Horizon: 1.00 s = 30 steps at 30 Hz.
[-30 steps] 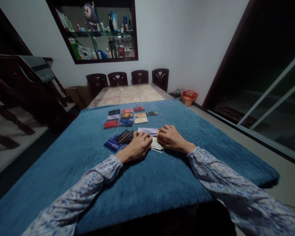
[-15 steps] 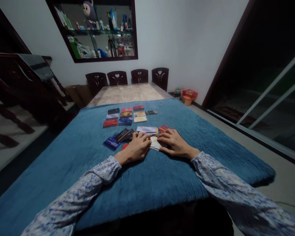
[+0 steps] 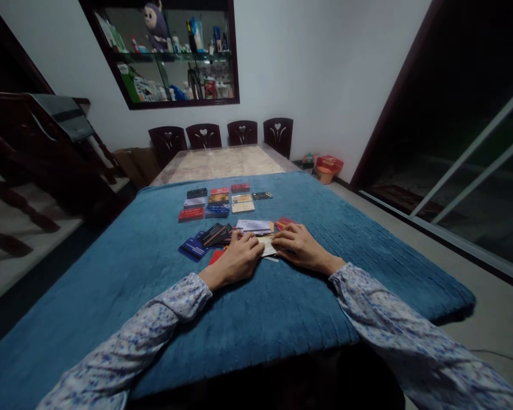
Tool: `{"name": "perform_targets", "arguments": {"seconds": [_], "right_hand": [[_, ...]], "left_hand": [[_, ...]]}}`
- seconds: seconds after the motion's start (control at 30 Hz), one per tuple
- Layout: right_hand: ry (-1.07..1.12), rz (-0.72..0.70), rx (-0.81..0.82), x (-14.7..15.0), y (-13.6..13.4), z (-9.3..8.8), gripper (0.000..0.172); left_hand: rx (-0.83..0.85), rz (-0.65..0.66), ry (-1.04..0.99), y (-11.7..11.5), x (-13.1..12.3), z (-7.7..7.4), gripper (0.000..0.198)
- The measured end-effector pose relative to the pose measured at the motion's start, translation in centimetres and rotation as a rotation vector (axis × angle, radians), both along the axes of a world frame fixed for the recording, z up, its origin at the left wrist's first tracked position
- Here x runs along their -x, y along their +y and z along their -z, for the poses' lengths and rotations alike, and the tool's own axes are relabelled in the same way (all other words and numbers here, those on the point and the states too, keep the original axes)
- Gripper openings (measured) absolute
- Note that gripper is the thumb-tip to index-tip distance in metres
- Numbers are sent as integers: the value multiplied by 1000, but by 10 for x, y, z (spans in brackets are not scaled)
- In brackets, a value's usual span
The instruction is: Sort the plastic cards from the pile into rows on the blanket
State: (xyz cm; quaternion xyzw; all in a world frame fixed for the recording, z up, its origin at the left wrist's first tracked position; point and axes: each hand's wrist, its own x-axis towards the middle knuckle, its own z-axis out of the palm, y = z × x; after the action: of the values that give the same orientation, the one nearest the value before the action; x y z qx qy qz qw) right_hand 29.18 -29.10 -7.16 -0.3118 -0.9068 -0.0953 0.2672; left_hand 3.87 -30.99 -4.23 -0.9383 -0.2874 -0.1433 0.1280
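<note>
Blue-covered table [image 3: 333, 222]: ten cards [image 3: 219, 200] in three rows; left hand [image 3: 236, 261], right hand [image 3: 301, 247] flat on one loose pile [image 3: 256, 226], fingers [image 3: 250, 242] gripping nothing.

Home dining room; chairs [image 3: 241, 132] round table [image 3: 222, 162]; cluttered wall cabinet [image 3: 175, 54]

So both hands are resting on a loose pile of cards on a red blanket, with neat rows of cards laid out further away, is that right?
Not quite. The blanket is blue, not red, as the head view shows. The rest holds: the left hand and right hand rest on the loose pile of cards, with neat rows of cards laid out further away.
</note>
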Motion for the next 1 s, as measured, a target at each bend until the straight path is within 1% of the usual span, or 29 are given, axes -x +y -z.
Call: {"name": "perform_targets", "arguments": {"seconds": [0.13, 0.27, 0.43, 0.57, 0.67, 0.77, 0.9, 1.0], "right_hand": [[-21, 36, 45, -2, -2, -3, 30], [-43, 64, 61, -3, -2, -4, 30], [-33, 33, 77, -2, -4, -7, 31], [-5, 8, 78, -2, -5, -9, 33], [25, 10, 63, -3, -3, -7, 30], [67, 25, 45, -3, 2, -2, 26], [140, 47, 53, -3, 7, 3, 26], [191, 56, 69, -1, 8, 5, 26]], "left_hand": [[-12, 7, 10, 2, 0, 0, 21], [-29, 18, 10, 6, 1, 2, 18], [-93, 36, -21, 6, 1, 4, 24], [-134, 62, -52, 3, 2, -1, 25], [-145, 78, -83, 3, 3, -5, 24], [-119, 89, -124, 6, 5, -7, 23], [-101, 80, -179, 11, 8, -6, 23], [-87, 44, -215, 17, 10, -4, 24]]}}
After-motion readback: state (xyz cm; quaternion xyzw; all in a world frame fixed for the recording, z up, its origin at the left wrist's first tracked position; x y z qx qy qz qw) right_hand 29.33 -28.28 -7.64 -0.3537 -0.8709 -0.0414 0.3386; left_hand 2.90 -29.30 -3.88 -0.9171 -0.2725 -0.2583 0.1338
